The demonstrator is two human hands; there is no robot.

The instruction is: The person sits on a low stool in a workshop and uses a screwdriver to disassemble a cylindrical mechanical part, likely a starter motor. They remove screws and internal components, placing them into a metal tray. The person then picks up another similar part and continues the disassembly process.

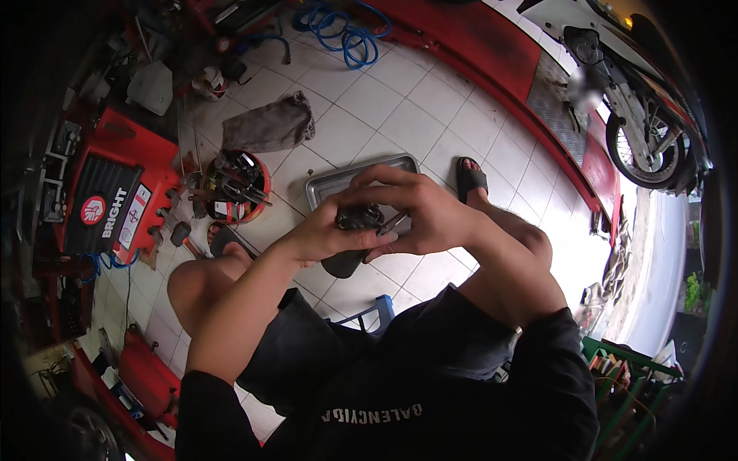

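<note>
Both hands meet in front of my knees, over the near part of a grey metal tray (400, 160) on the floor. My left hand (319, 234) is wrapped round a black mechanical part (360, 218); its exact kind is hard to make out. A dark rounded end (344, 264) of it shows below my left fingers. My right hand (434, 211) arches over from the other side, fingers curled. Between its thumb and fingers is a slim metal piece (393, 223), slanting toward the black part. The fingers hide much of both things.
Left of the tray stands a red tub (265, 188) full of hand tools. A stained grey cloth (269, 123) lies beyond it. A hammer (181, 234) rests near a red machine (115, 192). Blue hose (346, 38) coils far off. Right, a red platform (492, 54) runs beside a motorcycle (642, 138).
</note>
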